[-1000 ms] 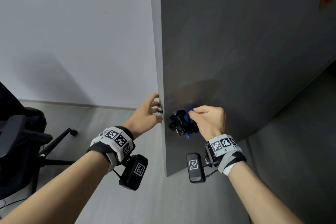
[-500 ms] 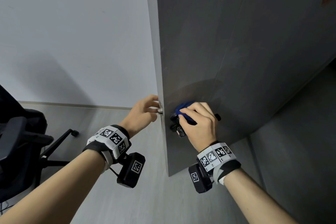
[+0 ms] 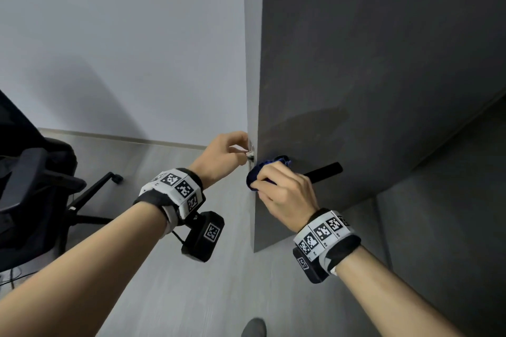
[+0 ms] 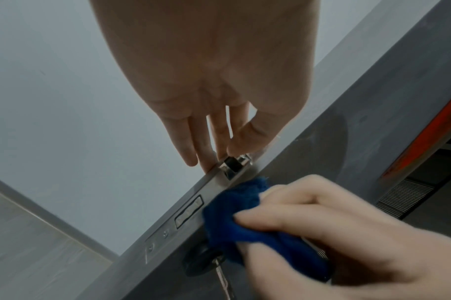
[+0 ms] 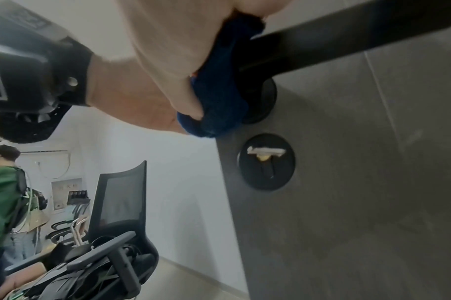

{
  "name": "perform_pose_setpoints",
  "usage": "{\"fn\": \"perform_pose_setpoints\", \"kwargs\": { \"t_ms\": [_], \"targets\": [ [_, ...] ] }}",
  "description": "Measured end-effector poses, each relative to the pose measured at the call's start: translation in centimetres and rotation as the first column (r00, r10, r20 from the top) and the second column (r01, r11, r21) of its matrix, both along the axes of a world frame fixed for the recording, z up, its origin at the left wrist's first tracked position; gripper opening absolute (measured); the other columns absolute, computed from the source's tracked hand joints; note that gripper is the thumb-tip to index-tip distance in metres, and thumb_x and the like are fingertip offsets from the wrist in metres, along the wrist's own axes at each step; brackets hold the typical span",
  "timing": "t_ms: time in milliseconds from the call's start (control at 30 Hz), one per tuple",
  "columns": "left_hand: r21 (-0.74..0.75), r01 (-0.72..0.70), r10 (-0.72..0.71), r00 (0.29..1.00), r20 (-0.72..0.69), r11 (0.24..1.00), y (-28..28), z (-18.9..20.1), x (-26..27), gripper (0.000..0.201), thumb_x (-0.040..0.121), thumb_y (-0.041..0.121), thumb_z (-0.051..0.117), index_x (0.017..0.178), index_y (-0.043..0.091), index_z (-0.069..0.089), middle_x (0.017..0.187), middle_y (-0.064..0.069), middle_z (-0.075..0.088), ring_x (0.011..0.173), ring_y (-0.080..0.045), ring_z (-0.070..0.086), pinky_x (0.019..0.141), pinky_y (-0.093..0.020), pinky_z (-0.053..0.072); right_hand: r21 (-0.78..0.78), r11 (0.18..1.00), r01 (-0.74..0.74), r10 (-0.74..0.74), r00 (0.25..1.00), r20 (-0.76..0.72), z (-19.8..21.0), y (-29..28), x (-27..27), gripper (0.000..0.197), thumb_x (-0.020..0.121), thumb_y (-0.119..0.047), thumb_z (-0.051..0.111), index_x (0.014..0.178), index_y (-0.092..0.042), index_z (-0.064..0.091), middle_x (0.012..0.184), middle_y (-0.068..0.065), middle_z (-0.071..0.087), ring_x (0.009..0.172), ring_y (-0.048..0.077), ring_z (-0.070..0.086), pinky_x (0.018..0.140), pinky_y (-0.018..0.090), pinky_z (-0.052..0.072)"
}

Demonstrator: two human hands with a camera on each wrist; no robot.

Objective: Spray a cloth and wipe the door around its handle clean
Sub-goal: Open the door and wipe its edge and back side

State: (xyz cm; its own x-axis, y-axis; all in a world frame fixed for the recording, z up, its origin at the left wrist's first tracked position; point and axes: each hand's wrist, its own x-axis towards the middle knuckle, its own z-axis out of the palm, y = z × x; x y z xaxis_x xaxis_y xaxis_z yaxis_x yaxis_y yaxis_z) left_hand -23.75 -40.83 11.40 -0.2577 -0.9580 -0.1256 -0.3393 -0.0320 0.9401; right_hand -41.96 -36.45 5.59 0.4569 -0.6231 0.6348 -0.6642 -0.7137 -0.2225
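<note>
A dark grey door (image 3: pixel 369 76) stands ajar with a black lever handle (image 3: pixel 325 171). My right hand (image 3: pixel 282 191) grips a bunched blue cloth (image 3: pixel 262 169) and presses it on the handle's base, next to the door's edge. The right wrist view shows the blue cloth (image 5: pixel 219 91) against the round rose (image 5: pixel 266 101), with the lever (image 5: pixel 347 34) sticking out to the right. My left hand (image 3: pixel 227 156) rests its nearly straight fingers (image 4: pixel 206 146) and thumb on the door's edge at the metal latch (image 4: pixel 234 162).
A keyhole plate (image 5: pixel 267 162) with a key in it sits just below the handle. A black office chair (image 3: pixel 35 186) stands left on the grey floor. A white wall (image 3: pixel 123 49) lies behind the door. A person in green (image 5: pixel 1 203) stands far off.
My right hand has carried the cloth from the right of the handle's base over it, leftward to the door's edge, baring the lever. My left hand has stayed at the latch.
</note>
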Motion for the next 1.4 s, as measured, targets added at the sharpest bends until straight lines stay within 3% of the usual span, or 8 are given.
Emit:
{"fn": "perform_pose_setpoints", "kwargs": {
  "t_ms": [100,233,400,633,833,1067,1200,1400],
  "targets": [
    [-0.003,-0.004,0.004,1.000,-0.008,1.000,0.6,-0.1,-0.2,0.041,0.064,0.009,0.046,0.099,-0.005,0.061,0.102,-0.024,0.065,0.080,-0.016,0.058,0.076,-0.026,0.045,-0.061,0.997,0.047,-0.042,0.997,0.070,1.7,-0.3,-1.5,0.018,0.078,0.002,0.065,0.079,-0.014,0.072,0.081,-0.001,0.063,0.081,0.023,0.061,0.049,0.035,0.045],
    [0.001,-0.032,0.032,0.999,-0.008,0.999,1.4,-0.1,-0.7,0.040,0.063,0.010,0.046,0.099,0.002,0.064,0.103,-0.019,0.070,0.082,-0.011,0.062,0.074,-0.018,0.047,0.019,0.982,0.188,-0.186,0.944,0.274,2.7,-1.9,-5.1,0.017,0.067,0.010,0.073,0.071,-0.007,0.069,0.079,0.006,0.061,0.072,0.027,0.057,0.061,0.036,0.047],
    [-0.013,-0.074,0.074,0.997,-0.036,0.997,1.9,0.1,-1.6,0.029,0.064,0.012,0.048,0.087,0.016,0.065,0.091,-0.004,0.069,0.079,-0.004,0.065,0.069,-0.011,0.047,0.351,0.821,0.451,-0.571,0.667,0.479,3.1,-5.5,-12.2,0.010,0.063,-0.001,0.068,0.070,-0.009,0.068,0.078,0.002,0.059,0.065,0.021,0.057,0.060,0.044,0.050],
    [-0.015,-0.111,0.110,0.994,-0.015,0.994,2.2,-0.1,-1.8,0.042,0.062,0.008,0.046,0.099,0.008,0.065,0.098,-0.007,0.069,0.083,-0.010,0.066,0.075,-0.020,0.049,0.417,0.893,0.168,-0.365,0.812,0.455,2.1,-2.0,-6.2,0.019,0.068,0.005,0.073,0.078,-0.011,0.078,0.079,-0.002,0.068,0.067,0.010,0.064,0.060,0.034,0.053],
    [-0.008,-0.107,0.107,0.994,-0.004,0.994,2.7,-0.1,-2.1,0.039,0.063,0.010,0.047,0.098,0.008,0.065,0.089,-0.001,0.068,0.076,-0.003,0.063,0.069,-0.012,0.046,0.408,0.913,0.000,-0.265,0.760,0.594,1.6,-0.3,-5.0,0.017,0.076,0.010,0.076,0.083,-0.004,0.079,0.086,0.002,0.069,0.076,0.008,0.066,0.058,0.019,0.048],
    [-0.026,-0.071,0.071,0.997,-0.021,0.997,4.2,-0.5,-2.8,0.041,0.073,-0.022,0.043,0.083,0.016,0.056,0.085,0.002,0.051,0.062,-0.006,0.056,0.059,-0.014,0.042,0.467,0.823,-0.323,0.026,0.843,0.537,3.5,3.2,-3.9,0.016,0.076,0.013,0.074,0.085,0.000,0.076,0.090,0.006,0.066,0.084,0.018,0.067,0.063,0.028,0.056],
    [0.001,-0.046,0.046,0.999,-0.017,0.999,5.4,0.2,-3.3,0.041,0.072,-0.026,0.037,0.097,0.000,0.057,0.084,0.000,0.052,0.068,-0.015,0.055,0.059,-0.014,0.042,0.406,0.892,-0.199,-0.044,0.855,0.516,3.7,4.8,-5.4,0.020,0.078,0.015,0.071,0.087,-0.002,0.076,0.092,0.005,0.065,0.083,0.020,0.068,0.068,0.032,0.056],
    [0.010,-0.029,0.029,1.000,-0.003,1.000,8.3,0.5,-5.0,0.035,0.075,-0.021,0.037,0.089,0.004,0.057,0.084,-0.007,0.046,0.075,-0.020,0.046,0.055,-0.015,0.036,0.404,0.898,0.173,-0.400,0.701,0.590,5.8,6.6,-11.5,0.029,0.077,0.013,0.071,0.087,-0.014,0.073,0.091,0.008,0.068,0.086,0.011,0.067,0.071,0.014,0.049]
  ]
}}
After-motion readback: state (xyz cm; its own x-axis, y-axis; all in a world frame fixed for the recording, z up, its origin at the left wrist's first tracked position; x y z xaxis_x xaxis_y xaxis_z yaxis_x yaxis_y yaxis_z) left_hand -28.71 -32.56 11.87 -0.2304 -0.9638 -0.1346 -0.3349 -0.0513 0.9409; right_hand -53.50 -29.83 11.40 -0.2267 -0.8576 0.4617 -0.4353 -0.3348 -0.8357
